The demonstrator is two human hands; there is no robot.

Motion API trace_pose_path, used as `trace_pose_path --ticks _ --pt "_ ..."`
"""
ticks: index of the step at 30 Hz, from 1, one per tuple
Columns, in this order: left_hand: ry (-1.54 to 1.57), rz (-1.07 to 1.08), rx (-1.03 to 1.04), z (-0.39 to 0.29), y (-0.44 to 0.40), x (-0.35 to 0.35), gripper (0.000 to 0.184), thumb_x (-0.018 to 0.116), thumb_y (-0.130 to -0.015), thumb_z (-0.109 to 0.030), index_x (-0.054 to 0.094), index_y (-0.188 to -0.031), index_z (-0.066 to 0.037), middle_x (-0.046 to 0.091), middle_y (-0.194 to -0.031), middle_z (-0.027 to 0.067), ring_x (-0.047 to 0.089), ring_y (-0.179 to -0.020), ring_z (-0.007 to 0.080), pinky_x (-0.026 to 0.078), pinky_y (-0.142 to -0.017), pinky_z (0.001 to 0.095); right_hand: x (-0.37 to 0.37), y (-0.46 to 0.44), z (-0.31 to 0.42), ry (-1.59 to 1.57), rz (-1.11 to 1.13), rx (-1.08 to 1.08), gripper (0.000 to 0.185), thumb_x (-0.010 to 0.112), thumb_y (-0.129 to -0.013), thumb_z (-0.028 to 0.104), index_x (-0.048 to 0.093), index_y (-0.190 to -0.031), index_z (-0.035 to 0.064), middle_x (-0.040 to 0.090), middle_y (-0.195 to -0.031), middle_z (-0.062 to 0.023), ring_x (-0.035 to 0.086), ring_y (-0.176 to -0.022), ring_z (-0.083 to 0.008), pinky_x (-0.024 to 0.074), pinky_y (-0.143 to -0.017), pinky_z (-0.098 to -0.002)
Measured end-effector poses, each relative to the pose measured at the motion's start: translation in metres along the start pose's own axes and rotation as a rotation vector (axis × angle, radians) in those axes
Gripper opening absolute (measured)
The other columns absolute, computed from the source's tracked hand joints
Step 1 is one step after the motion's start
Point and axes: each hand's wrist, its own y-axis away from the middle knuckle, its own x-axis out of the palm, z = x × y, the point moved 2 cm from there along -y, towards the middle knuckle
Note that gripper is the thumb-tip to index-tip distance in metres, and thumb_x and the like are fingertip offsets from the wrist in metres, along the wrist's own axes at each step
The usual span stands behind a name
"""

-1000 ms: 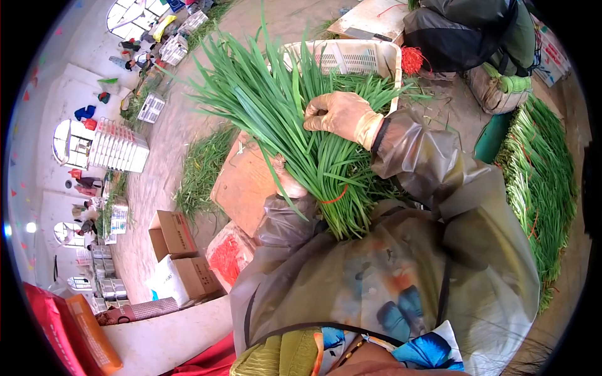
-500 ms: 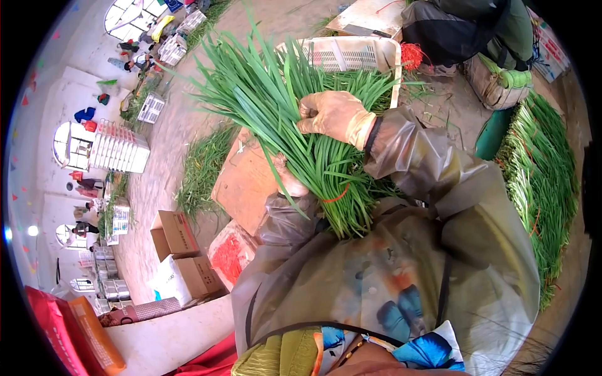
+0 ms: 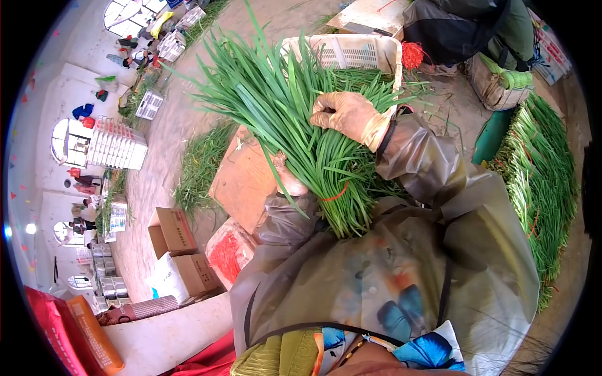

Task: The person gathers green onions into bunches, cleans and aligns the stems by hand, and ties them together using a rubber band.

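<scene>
A bunch of garlic chives (image 3: 282, 119), long and flat-leaved, leans across my front with its leaf tips fanned to the upper left. A red tie (image 3: 335, 192) circles it near the stem end, which rests close to my apron. My left hand (image 3: 290, 177) is wrapped round the bunch from its left side, partly covered by leaves. Over the upper right of the bunch is my gloved right hand (image 3: 351, 118), its fingers curled and thumb pinched in. What lies between those fingertips, if anything, I cannot make out.
Behind the bunch stands a white plastic crate (image 3: 370, 53) holding greens. A board (image 3: 241, 178) and a container of red ties (image 3: 227, 255) are to the left, near a cardboard box (image 3: 172, 232). Stacked chives (image 3: 542, 188) lie at right. Another person (image 3: 464, 31) is at the upper right.
My right hand has shifted a little to the right, off the leaves it was touching, its fingertips curled closer together. My left hand and the bunch have hardly moved.
</scene>
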Motion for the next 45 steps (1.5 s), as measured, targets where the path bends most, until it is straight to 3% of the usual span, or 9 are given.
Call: trace_pose_path --ticks 10,15,19,21,25,27,30,36,45 --pt "0.025 0.004 -0.145 -0.007 -0.001 0.016 0.034 0.056 -0.074 -0.017 0.057 -0.103 0.002 0.062 -0.098 0.0132 0.061 -0.085 0.0264 0.051 -0.078 0.0377 -0.011 -0.011 -0.005 0.944 -0.511 -0.417 0.012 0.056 -0.076 0.018 0.05 -0.072 0.0081 0.054 -0.061 -0.0092 0.057 -0.051 -0.0279 0.0441 -0.044 -0.0385" --pt "0.024 0.03 -0.175 -0.011 -0.003 0.009 0.032 0.053 -0.077 -0.014 0.056 -0.104 0.003 0.061 -0.1 0.0153 0.061 -0.087 0.0274 0.051 -0.08 0.0388 -0.076 0.004 0.02 0.295 -0.633 -0.335 0.016 0.06 -0.08 0.019 0.055 -0.079 0.0044 0.059 -0.068 -0.0101 0.057 -0.057 -0.0188 0.0445 -0.054 -0.0294" --pt "0.057 -0.008 -0.227 -0.012 -0.007 0.008 0.035 0.049 -0.078 -0.013 0.053 -0.108 0.004 0.06 -0.103 0.0163 0.061 -0.089 0.0273 0.052 -0.08 0.0383 -0.093 0.048 0.041 -0.382 0.303 -0.018 0.012 0.061 -0.08 0.012 0.06 -0.083 0.0002 0.056 -0.067 -0.0004 0.05 -0.055 -0.0082 0.0424 -0.049 -0.0238" --pt "0.092 -0.024 -0.225 -0.008 -0.007 0.009 0.037 0.048 -0.077 -0.013 0.052 -0.11 0.004 0.059 -0.105 0.0162 0.06 -0.092 0.0272 0.05 -0.083 0.0388 -0.091 0.061 0.062 0.087 0.795 0.229 0.014 0.06 -0.08 0.013 0.063 -0.088 0.0009 0.058 -0.067 -0.0019 0.051 -0.054 -0.008 0.0427 -0.049 -0.0217" --pt "0.127 0.084 -0.225 -0.011 0.0 0.033 0.041 0.047 -0.076 -0.015 0.05 -0.112 0.004 0.057 -0.109 0.0165 0.058 -0.096 0.0267 0.049 -0.085 0.0386 -0.071 0.054 0.098 0.101 0.309 -0.332 0.017 0.057 -0.08 0.02 0.064 -0.089 0.0066 0.062 -0.072 -0.0073 0.059 -0.063 -0.0172 0.0476 -0.059 -0.0285" --pt "0.031 0.034 -0.198 -0.01 -0.004 0.036 0.044 0.049 -0.076 -0.019 0.05 -0.114 0.003 0.056 -0.11 0.0165 0.057 -0.097 0.026 0.048 -0.087 0.0383 -0.045 0.031 0.104 0.592 0.174 -0.615 0.016 0.06 -0.08 0.022 0.062 -0.083 0.0065 0.063 -0.085 -0.0075 0.061 -0.081 -0.0186 0.0473 -0.08 -0.0339" --pt "0.043 0.122 -0.149 -0.006 -0.003 0.026 0.051 0.048 -0.079 -0.032 0.046 -0.118 0.0 0.053 -0.116 0.0142 0.054 -0.102 0.0253 0.047 -0.087 0.0377 -0.008 0.001 0.074 0.859 0.087 -0.963 0.021 0.057 -0.077 0.03 0.058 -0.081 0.0085 0.059 -0.084 -0.0074 0.057 -0.091 -0.0223 0.0308 -0.101 -0.0411" --pt "-0.13 0.066 0.212 -0.013 0.007 0.023 0.067 0.046 -0.08 -0.047 0.037 -0.129 -0.003 0.048 -0.124 0.013 0.049 -0.109 0.0271 0.04 -0.094 0.0395 -0.004 0.015 0.057 0.949 0.024 -0.957 0.017 0.06 -0.074 0.027 0.059 -0.081 0.0111 0.056 -0.076 -0.0029 0.056 -0.084 -0.0193 0.0376 -0.095 -0.0376" --pt "-0.011 0.068 0.043 -0.011 0.001 0.01 0.057 0.058 -0.073 -0.034 0.048 -0.118 -0.001 0.054 -0.115 0.012 0.055 -0.1 0.0253 0.044 -0.09 0.0379 -0.007 0.027 0.047 0.807 -0.276 -1.037 0.03 0.066 -0.062 0.015 0.059 -0.091 0.0141 0.054 -0.08 0.0012 0.055 -0.083 -0.0153 0.0432 -0.082 -0.0336"
